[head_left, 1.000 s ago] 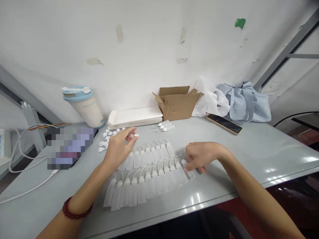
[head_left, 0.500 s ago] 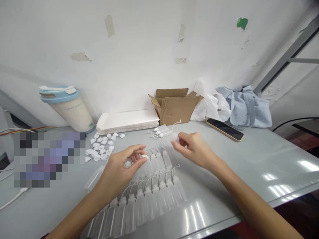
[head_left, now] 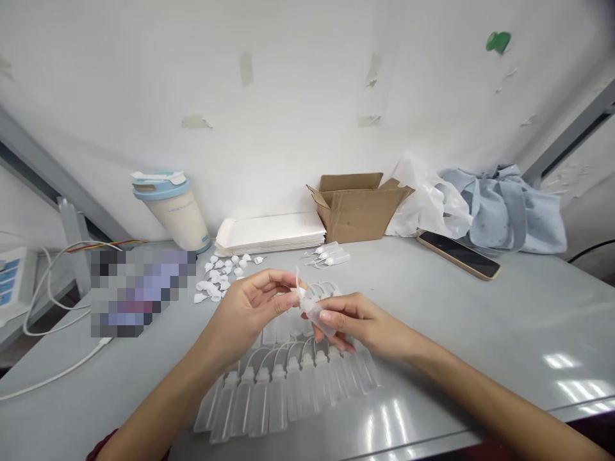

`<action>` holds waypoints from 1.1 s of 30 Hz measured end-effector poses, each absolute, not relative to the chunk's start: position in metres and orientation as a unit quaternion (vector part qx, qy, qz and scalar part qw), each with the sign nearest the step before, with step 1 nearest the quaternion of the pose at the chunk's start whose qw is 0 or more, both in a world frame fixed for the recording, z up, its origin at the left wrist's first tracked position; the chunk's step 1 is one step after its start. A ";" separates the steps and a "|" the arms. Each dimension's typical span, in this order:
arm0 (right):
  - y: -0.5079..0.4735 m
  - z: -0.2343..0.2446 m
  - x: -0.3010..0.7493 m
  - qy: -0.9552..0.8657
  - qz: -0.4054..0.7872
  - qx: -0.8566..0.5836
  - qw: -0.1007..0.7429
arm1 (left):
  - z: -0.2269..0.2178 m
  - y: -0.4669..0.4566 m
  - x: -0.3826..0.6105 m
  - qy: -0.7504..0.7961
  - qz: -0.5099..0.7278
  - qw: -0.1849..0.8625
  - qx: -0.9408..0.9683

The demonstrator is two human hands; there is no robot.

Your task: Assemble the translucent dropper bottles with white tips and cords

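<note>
My right hand (head_left: 360,322) is closed around a small translucent squeeze bottle (head_left: 319,317), which is tilted with its neck up and to the left. At that neck, my left hand (head_left: 252,304) pinches a small white cap (head_left: 300,292) between thumb and fingertips. The two hands meet just above the bottles on the table. Below them lies a fanned row of translucent bottles (head_left: 277,400) with thin curved tubes at their necks. Behind it, a second row of bottles (head_left: 269,331) is partly hidden by my hands.
White caps (head_left: 216,280) lie scattered left of my hands. Several small bottles (head_left: 334,257) rest before an open cardboard box (head_left: 358,214). White envelopes (head_left: 273,232), a cup (head_left: 175,214), a phone (head_left: 459,256), a plastic bag (head_left: 430,205) and a blue bag (head_left: 516,211) stand along the back.
My right hand has come left and down with the bottle and now meets my left hand at the bottle's neck. The view has turned a little to the left.
</note>
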State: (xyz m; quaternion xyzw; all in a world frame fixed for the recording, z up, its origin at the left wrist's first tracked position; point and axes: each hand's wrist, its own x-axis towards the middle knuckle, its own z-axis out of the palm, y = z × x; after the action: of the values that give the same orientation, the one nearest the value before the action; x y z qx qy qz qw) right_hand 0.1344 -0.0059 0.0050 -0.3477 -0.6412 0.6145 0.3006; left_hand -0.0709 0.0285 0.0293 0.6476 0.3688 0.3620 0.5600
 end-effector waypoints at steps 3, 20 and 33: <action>-0.003 0.002 0.135 -0.619 0.636 -0.338 0.313 | 0.031 0.027 -0.071 0.371 0.358 0.528 0.675; -0.009 0.009 0.127 -0.387 0.788 -0.332 0.344 | 0.025 0.015 -0.061 0.307 0.414 0.606 0.606; -0.018 0.011 0.119 -0.419 0.722 -0.420 0.357 | 0.028 0.012 -0.062 0.380 0.363 0.529 0.666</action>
State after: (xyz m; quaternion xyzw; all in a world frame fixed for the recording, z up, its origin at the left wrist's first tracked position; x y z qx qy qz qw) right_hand 0.1192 -0.0177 0.0111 -0.4201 -0.4187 0.7215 0.3573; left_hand -0.0624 0.0124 0.0276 0.6664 0.3800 0.3631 0.5288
